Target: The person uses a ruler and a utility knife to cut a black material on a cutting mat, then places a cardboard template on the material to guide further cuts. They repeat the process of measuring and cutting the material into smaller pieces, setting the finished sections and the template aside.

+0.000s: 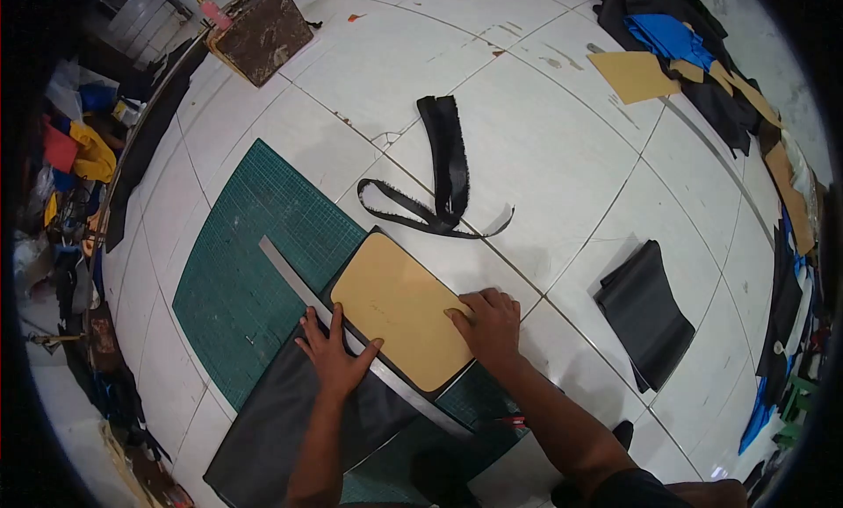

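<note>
Tan card (395,302) lies between left hand (339,360), splayed on metal ruler (397,383), and right hand (492,328), curled at card's edge; uneven pressure could skew ruler.

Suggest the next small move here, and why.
Perhaps the left hand should adjust the metal ruler alongside the tan board: that hand lies across the ruler, which runs beside the board, and the right hand is already at the board's opposite edge.

the faint markings (384,309) on the tan board (406,299) are too small to read.
</note>
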Available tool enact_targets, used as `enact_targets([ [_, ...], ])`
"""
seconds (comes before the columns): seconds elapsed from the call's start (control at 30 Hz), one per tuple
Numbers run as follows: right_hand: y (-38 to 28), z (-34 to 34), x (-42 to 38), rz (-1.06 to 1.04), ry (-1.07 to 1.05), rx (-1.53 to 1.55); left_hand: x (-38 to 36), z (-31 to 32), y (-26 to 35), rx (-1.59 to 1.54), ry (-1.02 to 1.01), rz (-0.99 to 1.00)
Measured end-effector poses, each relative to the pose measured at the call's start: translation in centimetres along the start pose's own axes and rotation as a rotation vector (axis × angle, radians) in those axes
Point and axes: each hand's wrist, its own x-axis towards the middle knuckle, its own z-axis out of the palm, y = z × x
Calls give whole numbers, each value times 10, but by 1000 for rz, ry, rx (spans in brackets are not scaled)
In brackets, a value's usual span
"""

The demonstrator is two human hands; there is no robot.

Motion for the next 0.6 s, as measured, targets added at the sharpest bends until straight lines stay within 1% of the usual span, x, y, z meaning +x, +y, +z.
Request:
enact_targets([
  [0.13,-2,-18,-4,-3,-44,-41,1,-5,6,-7,-16,-21],
  [0.23,2,-38,-20,94,-65,-51,2,-6,7,-9,-18,-19],
  [0.33,6,-46,-36,217,-77,28,1,-3,3,-12,-18,-14],
  [0.53,10,-36,-44,176,6,33,2,-3,5,13,-26,-21],
  [0.6,8,-37,-43,188,-1,43,2,-1,5,11,-29,-19],
])
